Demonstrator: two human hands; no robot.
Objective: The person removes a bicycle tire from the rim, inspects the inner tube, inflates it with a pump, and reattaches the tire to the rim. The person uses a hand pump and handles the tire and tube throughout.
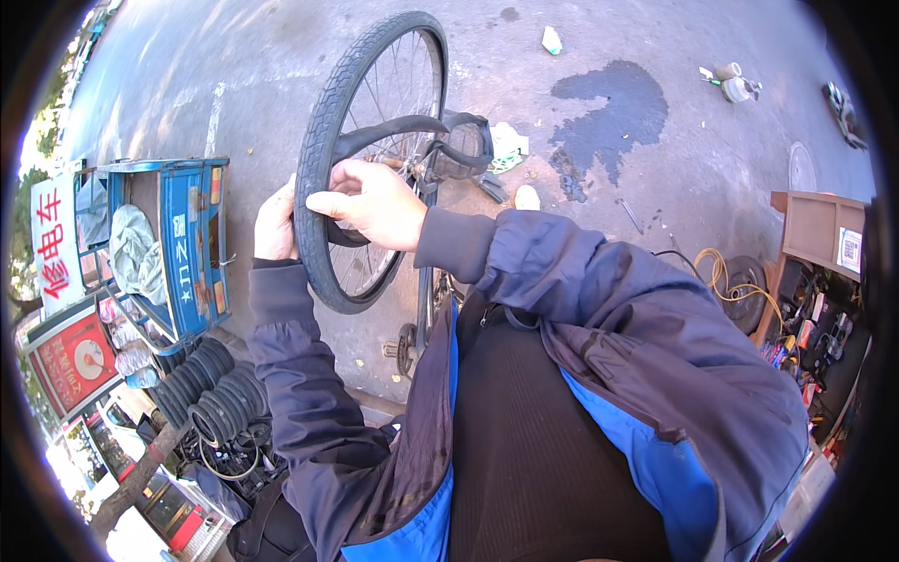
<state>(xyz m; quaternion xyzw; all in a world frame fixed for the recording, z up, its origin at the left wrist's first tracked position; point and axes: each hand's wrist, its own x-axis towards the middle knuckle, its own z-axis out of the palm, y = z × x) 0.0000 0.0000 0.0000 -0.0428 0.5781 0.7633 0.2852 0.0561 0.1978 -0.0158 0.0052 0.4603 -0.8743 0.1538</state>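
A bicycle wheel with a black treaded tyre (323, 122) stands upright in front of me, joined to a bicycle lying mostly hidden behind my arm. A black inner tube (389, 133) hangs out of the rim and crosses the spokes. My right hand (373, 201) is on the wheel's right side, thumb pressed on the tyre's tread and fingers curled at its inner edge. From the left, my left hand (277, 225) wraps the same stretch of tyre; its fingertips are partly hidden behind it. Below, a pedal (405, 351) shows beside the frame.
To the left stands a blue cart (192, 248) with a grey cover, beside stacked black tyres (220, 389). At right are a toolbox (819, 318) full of tools and a yellow hose (721, 272). A wet patch (627, 112) darkens the pavement ahead.
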